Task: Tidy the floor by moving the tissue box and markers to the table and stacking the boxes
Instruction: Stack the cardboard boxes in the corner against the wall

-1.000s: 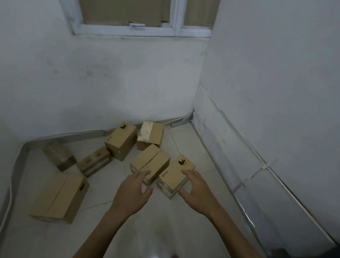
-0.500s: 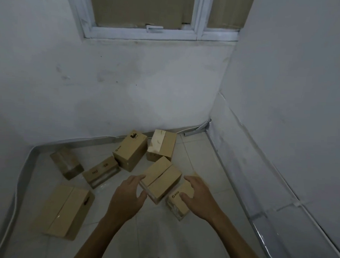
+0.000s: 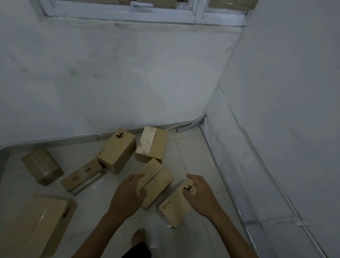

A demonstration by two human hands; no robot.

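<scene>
Seven cardboard boxes lie singly on the tiled floor (image 3: 193, 159) in a room corner, each resting directly on the tiles. The left hand (image 3: 130, 195) grips the near-left end of the centre box (image 3: 158, 185), thumb and fingers curled round its corner; this box shows a seam along its top and lies at an angle. The right hand (image 3: 199, 193) grips the far end of the near box (image 3: 172, 210), thumb pressed on the top face beside a dark printed logo, fingers wrapped over the right side. The centre box and near box lie just beside each other; whether they touch cannot be told. Behind the centre box stands the pale box (image 3: 151, 145), close to the wall (image 3: 109, 76). Left of it, the tall box (image 3: 117, 149) carries the same logo. The flat box (image 3: 84, 175) lies just beside the tall box's lower left corner. The taped box (image 3: 41, 165) sits further left, near the skirting. The large box (image 3: 42, 224) lies nearest the camera at lower left, well apart from both hands. A bare foot (image 3: 139, 235) shows between the forearms. A window (image 3: 120, 11) runs along the top.
</scene>
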